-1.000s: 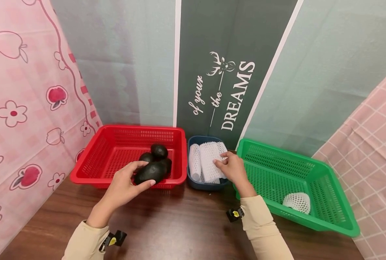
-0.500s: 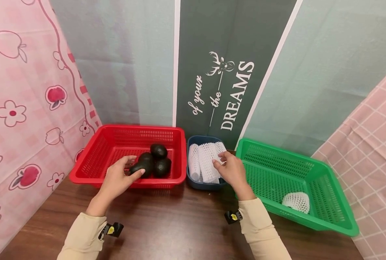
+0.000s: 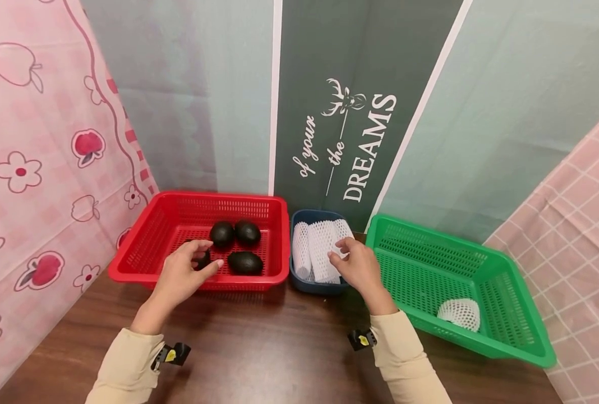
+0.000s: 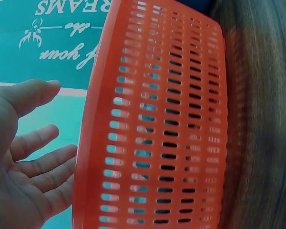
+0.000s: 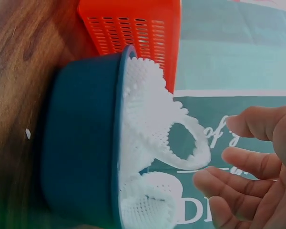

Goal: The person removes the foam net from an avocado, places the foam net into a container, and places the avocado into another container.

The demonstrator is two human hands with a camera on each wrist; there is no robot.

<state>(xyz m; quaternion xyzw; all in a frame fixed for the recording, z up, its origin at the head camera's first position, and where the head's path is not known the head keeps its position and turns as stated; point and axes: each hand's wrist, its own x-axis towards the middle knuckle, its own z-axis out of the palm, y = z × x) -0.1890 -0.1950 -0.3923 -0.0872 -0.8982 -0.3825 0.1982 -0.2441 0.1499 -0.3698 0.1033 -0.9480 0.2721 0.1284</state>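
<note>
Several dark avocados (image 3: pixel 245 262) lie in the red basket (image 3: pixel 198 284). My left hand (image 3: pixel 180 275) hovers over its near rim with fingers loosely bent. One avocado (image 3: pixel 203 260) shows partly behind that hand's thumb and fingers. In the left wrist view the palm holds nothing. Above the blue bin (image 3: pixel 317 288), my right hand (image 3: pixel 361 269) hangs with relaxed fingers, close to the white foam net sleeves (image 3: pixel 325 252) inside. The right wrist view shows a gap between its fingertips and the looped mouth of a sleeve (image 5: pixel 200 143).
At the right stands a green basket (image 3: pixel 425 280), holding one item in a white foam net (image 3: pixel 459 314). The three containers sit side by side on a brown wooden table (image 3: pixel 279 348), in front of a hanging printed cloth (image 3: pixel 350 140).
My left hand has let go of an avocado and drawn slightly left. The avocados have rolled apart in the red basket. My right hand has barely moved.
</note>
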